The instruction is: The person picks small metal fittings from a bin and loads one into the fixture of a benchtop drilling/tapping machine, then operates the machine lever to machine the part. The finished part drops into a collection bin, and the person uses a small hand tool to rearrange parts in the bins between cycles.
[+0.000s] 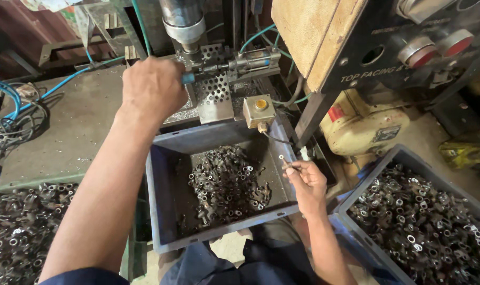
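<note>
My left hand (153, 87) is stretched forward and closed on a blue-tipped handle (188, 78) at the machine's fixture (213, 79), just under the steel spindle (183, 24). My right hand (306, 179) hovers over the right rim of the middle grey bin (168, 232); its fingers pinch a small dark metal part (285, 162) with a ring end. That bin holds a heap of several similar metal parts (226, 184).
A second grey bin (356, 192) full of parts stands at the right, and another pile of parts (18, 221) lies at the left. A yellow push button box (259, 110) sits behind the middle bin. Blue hoses (50, 89) and cables cross the grey bench. A control panel (409, 47) hangs at upper right.
</note>
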Demonstrator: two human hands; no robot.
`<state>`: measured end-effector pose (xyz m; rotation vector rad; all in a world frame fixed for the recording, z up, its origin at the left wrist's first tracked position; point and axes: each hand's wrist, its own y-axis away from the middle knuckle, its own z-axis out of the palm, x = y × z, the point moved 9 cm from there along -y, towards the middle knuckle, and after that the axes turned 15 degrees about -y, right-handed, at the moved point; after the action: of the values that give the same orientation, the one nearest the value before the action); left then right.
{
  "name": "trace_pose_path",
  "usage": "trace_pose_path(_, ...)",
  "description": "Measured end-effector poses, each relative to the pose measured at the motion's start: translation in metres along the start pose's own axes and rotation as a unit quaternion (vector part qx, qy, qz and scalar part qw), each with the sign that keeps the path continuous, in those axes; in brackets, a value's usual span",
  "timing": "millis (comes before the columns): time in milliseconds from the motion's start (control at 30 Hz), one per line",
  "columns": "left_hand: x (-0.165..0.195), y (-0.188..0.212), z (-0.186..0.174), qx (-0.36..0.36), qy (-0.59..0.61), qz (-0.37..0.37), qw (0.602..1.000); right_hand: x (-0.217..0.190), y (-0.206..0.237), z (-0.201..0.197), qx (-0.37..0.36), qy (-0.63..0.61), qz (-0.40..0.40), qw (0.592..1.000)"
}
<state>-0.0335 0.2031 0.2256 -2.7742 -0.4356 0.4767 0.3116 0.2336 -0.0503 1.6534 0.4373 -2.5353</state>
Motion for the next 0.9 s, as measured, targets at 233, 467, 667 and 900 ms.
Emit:
trace_pose_path(233, 0.02, -0.017, 0.009, -0.059, -0.059, 0.019, 0.996, -0.005, 0.002, 0.004, -0.007, 0.007, 0.0, 1.0)
trace_pose_path(467, 0.019, -0.016, 0.012, -0.056, -0.044, 0.027, 0.997, -0.004, 0.002, 0.004, -0.013, 0.001, -0.008, 1.0)
trace_pose_path(667, 0.007, -0.012, 0.009, 0.003, 0.059, 0.033, 0.998, -0.003, -0.002, 0.006, -0.024, -0.002, -0.013, 1.0)
trace_pose_path(900, 0.002, -0.01, 0.013, 0.017, 0.098, 0.002, 0.995, -0.003, -0.008, 0.009, -0.013, 0.04, -0.016, 0.999)
